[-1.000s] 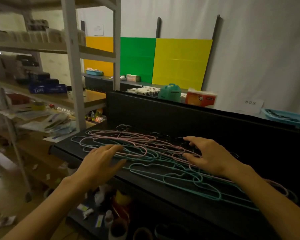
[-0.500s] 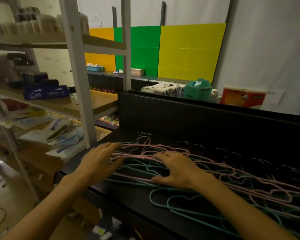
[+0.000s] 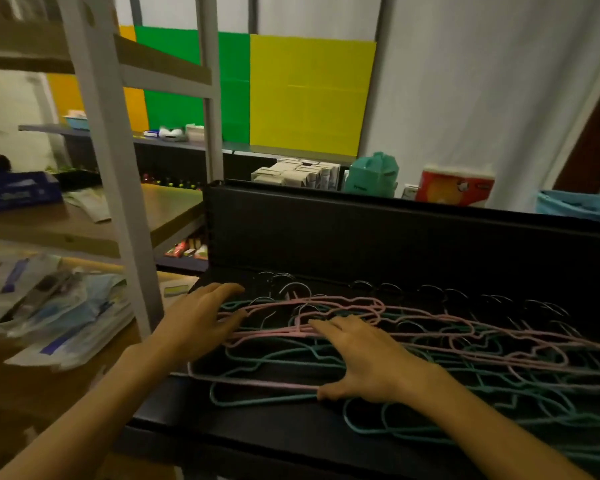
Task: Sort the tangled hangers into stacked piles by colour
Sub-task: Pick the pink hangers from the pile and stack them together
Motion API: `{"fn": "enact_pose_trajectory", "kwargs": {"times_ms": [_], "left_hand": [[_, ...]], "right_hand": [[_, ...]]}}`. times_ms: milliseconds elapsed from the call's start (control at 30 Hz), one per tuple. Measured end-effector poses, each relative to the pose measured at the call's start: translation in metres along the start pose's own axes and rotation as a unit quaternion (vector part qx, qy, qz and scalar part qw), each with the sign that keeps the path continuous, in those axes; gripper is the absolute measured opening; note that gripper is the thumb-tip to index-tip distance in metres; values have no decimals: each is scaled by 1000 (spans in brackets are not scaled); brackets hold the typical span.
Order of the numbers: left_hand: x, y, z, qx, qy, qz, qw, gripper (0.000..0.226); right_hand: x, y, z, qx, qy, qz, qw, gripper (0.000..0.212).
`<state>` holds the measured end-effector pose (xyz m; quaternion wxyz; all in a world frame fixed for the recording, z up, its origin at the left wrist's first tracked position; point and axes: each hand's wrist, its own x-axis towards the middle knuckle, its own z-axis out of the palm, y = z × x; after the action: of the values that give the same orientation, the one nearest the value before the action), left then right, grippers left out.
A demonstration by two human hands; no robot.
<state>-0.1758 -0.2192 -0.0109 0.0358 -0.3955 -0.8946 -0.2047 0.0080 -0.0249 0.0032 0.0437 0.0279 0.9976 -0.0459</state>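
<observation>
Tangle of thin pink wire hangers (image 3: 343,303) and teal wire hangers (image 3: 278,398) sprawled across black tabletop (image 3: 257,431), pink mostly on top. Left hand (image 3: 201,323) flat on tangle's left end, fingers straight, gripping nothing. Right hand (image 3: 368,358) spread palm-down mid-pile, fingers pressing pink wire, thumb touching teal hanger at near edge. Grey metal shelving (image 3: 101,133) just left.
</observation>
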Motion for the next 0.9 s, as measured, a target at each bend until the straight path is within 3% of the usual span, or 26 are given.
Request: {"fn": "enact_pose_trajectory", "kwargs": {"times_ms": [367,567,900], "left_hand": [[30,-14,2,-50,-51,111,991,50],[41,3,20,-44,-155,115,980,75],[50,17,23,-105,-128,138,976,74]], "right_hand": [[-44,-9,2,66,42,164,983,102],[-92,-11,6,79,73,239,965,100],[-119,-17,9,113,79,301,944,100]]}}
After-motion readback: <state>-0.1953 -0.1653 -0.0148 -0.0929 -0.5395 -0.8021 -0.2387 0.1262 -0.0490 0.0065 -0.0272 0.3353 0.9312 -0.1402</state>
